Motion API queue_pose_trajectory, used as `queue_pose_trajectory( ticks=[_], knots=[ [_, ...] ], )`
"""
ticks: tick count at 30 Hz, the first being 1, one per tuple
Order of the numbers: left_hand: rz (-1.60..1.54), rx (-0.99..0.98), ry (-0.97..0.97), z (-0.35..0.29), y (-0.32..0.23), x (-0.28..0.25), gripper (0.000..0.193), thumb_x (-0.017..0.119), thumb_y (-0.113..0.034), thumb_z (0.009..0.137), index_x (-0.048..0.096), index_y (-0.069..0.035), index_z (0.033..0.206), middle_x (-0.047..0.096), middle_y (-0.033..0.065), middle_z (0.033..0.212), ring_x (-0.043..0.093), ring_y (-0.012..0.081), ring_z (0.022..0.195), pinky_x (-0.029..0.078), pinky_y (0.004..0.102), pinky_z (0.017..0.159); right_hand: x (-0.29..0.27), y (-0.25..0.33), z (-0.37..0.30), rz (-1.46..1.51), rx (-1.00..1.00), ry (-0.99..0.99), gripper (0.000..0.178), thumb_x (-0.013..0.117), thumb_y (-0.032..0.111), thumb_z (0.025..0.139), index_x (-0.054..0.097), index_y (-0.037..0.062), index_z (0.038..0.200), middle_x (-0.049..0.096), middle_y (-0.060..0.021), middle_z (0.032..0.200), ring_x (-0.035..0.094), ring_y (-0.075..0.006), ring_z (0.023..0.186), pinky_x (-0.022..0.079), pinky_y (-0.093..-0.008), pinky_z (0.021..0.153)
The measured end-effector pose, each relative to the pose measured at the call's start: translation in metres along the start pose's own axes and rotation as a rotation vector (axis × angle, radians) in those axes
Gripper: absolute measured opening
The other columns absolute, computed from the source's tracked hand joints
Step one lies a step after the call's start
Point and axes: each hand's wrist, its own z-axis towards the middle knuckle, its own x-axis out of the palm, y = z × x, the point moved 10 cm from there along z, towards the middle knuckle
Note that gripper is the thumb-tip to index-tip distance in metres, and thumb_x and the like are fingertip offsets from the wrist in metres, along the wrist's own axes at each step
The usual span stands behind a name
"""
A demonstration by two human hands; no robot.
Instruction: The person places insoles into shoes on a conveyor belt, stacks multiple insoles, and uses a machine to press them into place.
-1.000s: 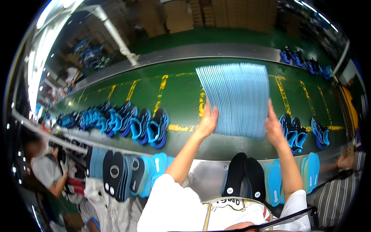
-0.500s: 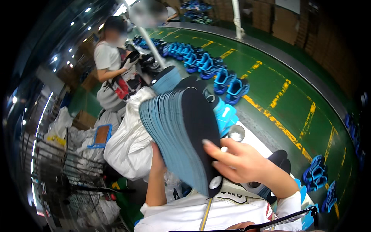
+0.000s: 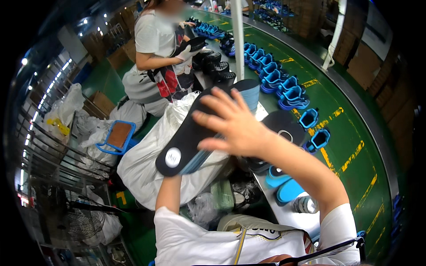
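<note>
A stack of dark-topped, blue-grey insoles (image 3: pixel 179 148) tilts up in front of me, a white round label at its near end. My left forearm (image 3: pixel 169 190) runs up beneath the stack. That hand supports it from below, its fingers hidden behind the insoles. My right hand (image 3: pixel 228 122) hovers over or rests on the top insole with fingers spread; contact is unclear. Another insole stack (image 3: pixel 248 91) stands behind my right fingers. More dark insoles (image 3: pixel 279 124) lie on the bench to the right, near light-blue insoles (image 3: pixel 290 193).
A large white sack (image 3: pixel 137 170) stands at left, below the stack. Across the bench a gloved co-worker (image 3: pixel 155 53) holds a dark shoe. Blue shoes (image 3: pixel 284 86) line the green conveyor on the right. A white post (image 3: pixel 238 40) rises from the bench; a metal-lidded container (image 3: pixel 305 205) stands nearer me.
The insole stack has turned, its labelled end swinging to the left. My right hand has left the stack's near edge and moved up over it, fingers spreading. The view has shifted.
</note>
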Motion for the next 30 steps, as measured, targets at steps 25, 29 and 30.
queue_pose_trajectory(
  ticks=[25,29,30],
  knots=[
    [-0.262,-0.352,0.069,0.288,0.196,-0.123,0.031,0.041,-0.022,0.087,0.050,0.000,0.106,0.059,0.0083,0.095,0.058,0.0143,0.085,0.047,0.0256,0.076,0.109,-0.281,-0.140,-0.290,0.639,0.659,0.058,0.038,0.048,0.082,0.030,0.0135,0.127,0.025,-0.0112,0.133,0.025,-0.0265,0.122,0.022,-0.0440,0.097],
    [-0.521,-0.340,-0.099,0.256,0.207,-0.172,0.033,0.042,-0.025,0.086,0.047,-0.002,0.109,0.057,0.0099,0.098,0.057,0.0166,0.085,0.046,0.0265,0.073,0.116,-0.279,-0.131,-0.347,0.613,0.588,0.056,0.041,0.049,0.080,0.034,0.0156,0.125,0.030,-0.0103,0.130,0.029,-0.0248,0.120,0.025,-0.0438,0.095],
    [-0.519,-0.296,-0.147,0.244,0.206,-0.184,0.032,0.043,-0.023,0.085,0.046,-0.002,0.110,0.057,0.0100,0.097,0.057,0.0174,0.083,0.046,0.0274,0.071,0.119,-0.276,-0.128,-0.351,0.601,0.594,0.056,0.042,0.048,0.080,0.034,0.0162,0.125,0.031,-0.0102,0.130,0.030,-0.0245,0.120,0.026,-0.0436,0.095]
  ],
)
